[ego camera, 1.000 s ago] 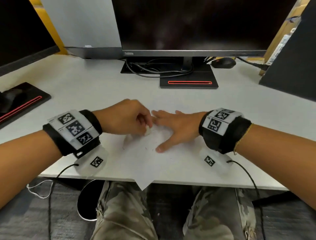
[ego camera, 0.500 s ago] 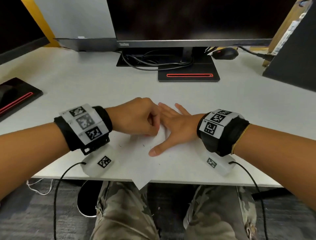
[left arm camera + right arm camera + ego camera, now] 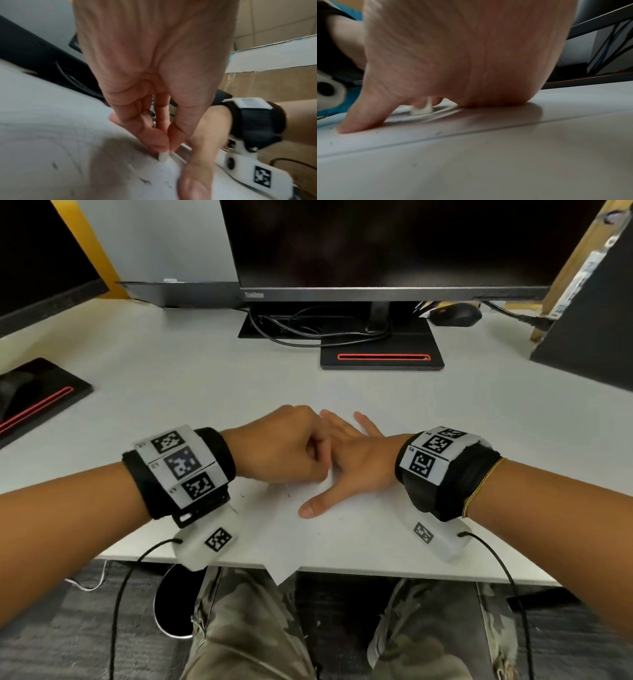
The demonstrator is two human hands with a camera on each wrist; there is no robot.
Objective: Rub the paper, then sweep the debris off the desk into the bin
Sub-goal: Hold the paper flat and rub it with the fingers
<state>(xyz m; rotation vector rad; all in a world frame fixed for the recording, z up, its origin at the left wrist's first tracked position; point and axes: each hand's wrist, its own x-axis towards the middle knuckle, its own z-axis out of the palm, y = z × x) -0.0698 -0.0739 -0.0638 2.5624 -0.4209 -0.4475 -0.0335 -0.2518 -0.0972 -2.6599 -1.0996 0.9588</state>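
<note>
A white sheet of paper [image 3: 291,529] lies at the desk's near edge, one corner hanging over it. My left hand [image 3: 291,446] pinches a small white eraser [image 3: 163,156] between thumb and fingertips, its tip on the paper [image 3: 68,155]. The eraser [image 3: 421,110] also shows under my right palm in the right wrist view. My right hand [image 3: 352,460] lies flat on the sheet with fingers spread and thumb stretched out, pressing it down just right of the eraser. Dark eraser crumbs [image 3: 145,181] are scattered on the paper. A round black bin [image 3: 171,604] stands on the floor below the desk edge.
A monitor on a black stand [image 3: 382,357] sits at the back centre with cables [image 3: 308,333] beside it. A black mouse [image 3: 455,314] lies behind on the right. A second black stand [image 3: 37,398] is at the left. My legs are under the desk.
My left hand with the eraser has moved farther from me across the paper, up against the right hand's fingers. The right hand stays flat on the sheet.
</note>
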